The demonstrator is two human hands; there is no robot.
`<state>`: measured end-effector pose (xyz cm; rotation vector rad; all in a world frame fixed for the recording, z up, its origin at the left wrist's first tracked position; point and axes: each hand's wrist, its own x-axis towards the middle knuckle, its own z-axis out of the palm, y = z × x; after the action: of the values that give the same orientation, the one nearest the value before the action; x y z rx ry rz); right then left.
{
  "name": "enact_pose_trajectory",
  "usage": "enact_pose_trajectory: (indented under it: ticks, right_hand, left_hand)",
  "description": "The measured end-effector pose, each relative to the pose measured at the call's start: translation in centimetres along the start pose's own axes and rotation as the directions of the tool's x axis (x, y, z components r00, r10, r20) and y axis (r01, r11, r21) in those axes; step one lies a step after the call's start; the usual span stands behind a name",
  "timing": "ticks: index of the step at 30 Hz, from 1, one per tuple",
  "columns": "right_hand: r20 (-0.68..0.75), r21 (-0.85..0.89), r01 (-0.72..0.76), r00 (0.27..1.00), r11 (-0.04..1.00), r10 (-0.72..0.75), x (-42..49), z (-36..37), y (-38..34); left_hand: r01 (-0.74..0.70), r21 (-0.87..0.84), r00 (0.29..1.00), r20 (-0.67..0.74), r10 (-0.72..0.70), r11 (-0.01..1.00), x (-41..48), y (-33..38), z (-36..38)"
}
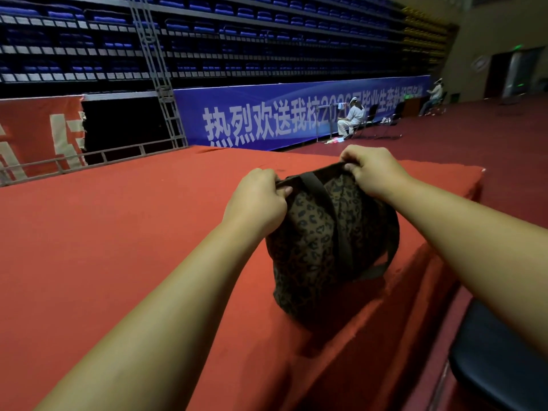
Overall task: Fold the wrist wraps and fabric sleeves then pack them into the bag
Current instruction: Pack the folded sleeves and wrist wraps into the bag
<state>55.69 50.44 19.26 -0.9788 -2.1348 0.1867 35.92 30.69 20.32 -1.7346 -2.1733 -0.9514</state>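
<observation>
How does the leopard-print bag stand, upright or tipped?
Upright: the bag rests on the red platform, left hand and right hand gripping its top edge.

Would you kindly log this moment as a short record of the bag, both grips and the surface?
bag: leopard print, dark straps, standing on the platform near its edge
left grip: hand pinching the bag's top edge
right grip: hand pinching the top edge, farther side
platform: red carpet
background: seated person by a blue banner

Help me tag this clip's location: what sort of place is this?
Probably an indoor sports arena: tiers of blue seats, a long blue banner, and a red carpeted platform under the bag.
</observation>
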Motion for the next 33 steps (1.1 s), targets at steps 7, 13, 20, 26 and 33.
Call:
enact_pose_trajectory:
  ticks: [7, 13, 20, 26, 33]
  right_hand:
    - [-0.019, -0.111, -0.103, 0.995, 0.989, 0.101, -5.8, -6.7, 7.8]
    - [-0.024, -0.213, -0.218, 0.976, 0.953, 0.218, -11.3, -10.6, 17.3]
    - [0.012, -0.313, -0.355, 0.926, 0.881, 0.377, -18.5, -13.9, 27.6]
    - [-0.069, -0.401, -0.508, 0.847, 0.763, 0.528, -24.8, -16.9, 34.3]
    - [-0.029, -0.542, -0.634, 0.671, 0.552, 0.741, -30.5, -15.8, 39.2]
  left_hand:
    - [-0.089, -0.074, 0.989, 0.114, 0.098, 0.993, -1.2, 8.2, 6.0]
    - [-0.164, -0.146, 0.937, 0.286, 0.2, 0.976, -2.1, 15.4, 14.1]
    - [-0.175, -0.22, 0.807, 0.527, 0.268, 0.96, -4.8, 23.6, 24.8]
    - [-0.085, -0.414, 0.769, 0.552, 0.324, 0.906, -9.0, 31.0, 32.0]
    - [-0.119, -0.511, 0.681, 0.582, 0.445, 0.851, -15.9, 34.0, 38.4]
